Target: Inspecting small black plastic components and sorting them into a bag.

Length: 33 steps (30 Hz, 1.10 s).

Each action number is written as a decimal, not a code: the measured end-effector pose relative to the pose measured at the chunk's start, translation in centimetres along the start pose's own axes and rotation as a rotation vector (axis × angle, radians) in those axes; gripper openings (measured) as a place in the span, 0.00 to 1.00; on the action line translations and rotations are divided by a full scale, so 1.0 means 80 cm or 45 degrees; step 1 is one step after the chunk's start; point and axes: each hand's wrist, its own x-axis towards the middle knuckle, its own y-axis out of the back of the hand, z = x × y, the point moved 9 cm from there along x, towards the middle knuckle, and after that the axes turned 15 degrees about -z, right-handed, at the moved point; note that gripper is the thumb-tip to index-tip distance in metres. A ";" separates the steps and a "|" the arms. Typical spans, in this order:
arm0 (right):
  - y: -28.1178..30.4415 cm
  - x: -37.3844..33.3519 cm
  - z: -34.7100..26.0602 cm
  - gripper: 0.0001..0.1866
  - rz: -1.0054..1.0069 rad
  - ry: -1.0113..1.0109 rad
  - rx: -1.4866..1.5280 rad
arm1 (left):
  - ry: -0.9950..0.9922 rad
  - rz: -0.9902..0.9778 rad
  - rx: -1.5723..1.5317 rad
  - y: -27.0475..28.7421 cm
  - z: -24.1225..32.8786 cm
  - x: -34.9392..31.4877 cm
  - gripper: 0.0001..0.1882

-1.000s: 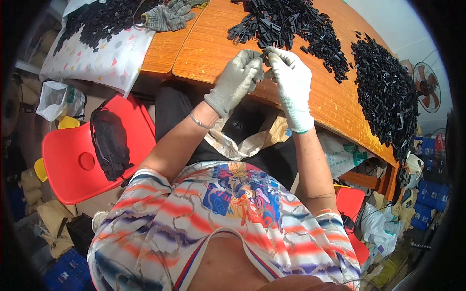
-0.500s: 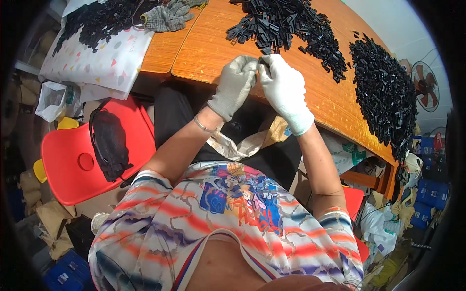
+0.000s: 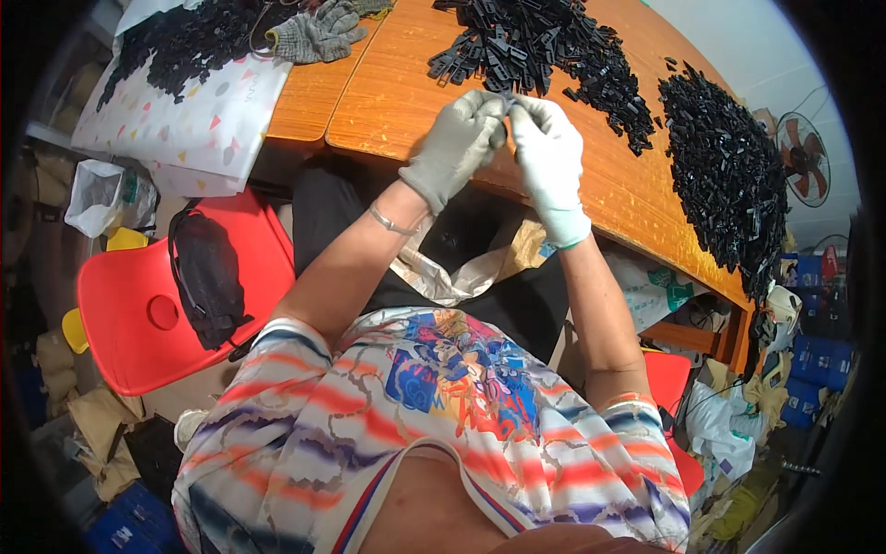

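My left hand [image 3: 459,146], in a greyish glove, is closed, with its fingertips pinched together over the near edge of the table. Right beside it my right hand [image 3: 551,152], in a white glove, is also closed in a pinch. Between the two sets of fingertips shows a bit of a small black plastic part [image 3: 508,99]; most of it is hidden by the gloves. Just beyond my hands lies a heap of flat black plastic parts [image 3: 503,55] with slots in them. An open sack [image 3: 452,284] sits in my lap, dark inside.
More black pieces form a band [image 3: 614,88] and a big pile [image 3: 724,175] along the right of the wooden table [image 3: 378,115]. At the left, a patterned sheet [image 3: 198,125] bears another pile and grey knit gloves [image 3: 318,37]. A red chair [image 3: 129,295] holds a black bag [image 3: 208,277].
Both hands have shifted slightly to the right and up. The right hand has turned, its fingers now pointing more toward the left hand, and the dark part shows more between the fingertips.
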 end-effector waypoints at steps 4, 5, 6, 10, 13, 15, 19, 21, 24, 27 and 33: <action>0.008 0.004 0.015 0.16 -0.137 -0.066 0.255 | -0.006 -0.061 -0.066 -0.002 -0.002 -0.010 0.13; 0.004 -0.003 0.008 0.17 -0.233 -0.040 0.388 | 0.028 -0.029 -0.096 0.005 -0.009 -0.013 0.13; 0.001 -0.009 0.002 0.18 -0.328 -0.016 0.520 | 0.063 0.001 -0.129 0.010 -0.016 -0.017 0.13; -0.003 -0.016 0.018 0.18 -0.460 -0.201 0.747 | 0.007 -0.135 -0.247 0.001 -0.026 -0.018 0.13; -0.012 -0.018 0.035 0.12 -0.476 -0.168 0.731 | 0.001 -0.205 -0.452 -0.023 -0.031 -0.022 0.15; -0.023 -0.025 0.034 0.11 -0.386 -0.066 0.735 | 0.029 -0.217 -0.449 -0.028 -0.040 -0.033 0.16; -0.028 -0.024 0.054 0.12 -0.519 -0.127 0.629 | 0.069 -0.253 -0.324 -0.027 -0.056 -0.054 0.18; -0.019 -0.021 0.056 0.12 -0.672 -0.224 0.277 | 0.253 -0.209 -0.068 -0.022 -0.061 -0.067 0.18; 0.049 0.023 0.039 0.14 -0.310 0.408 -0.310 | 0.081 -0.272 1.170 -0.025 -0.036 -0.082 0.18; 0.093 0.078 0.109 0.15 -0.068 -0.219 -0.259 | 0.104 -0.344 1.641 -0.024 -0.026 -0.092 0.17; 0.098 0.150 0.138 0.20 -0.068 -0.330 -0.757 | -0.203 -0.004 1.963 0.026 0.055 -0.029 0.17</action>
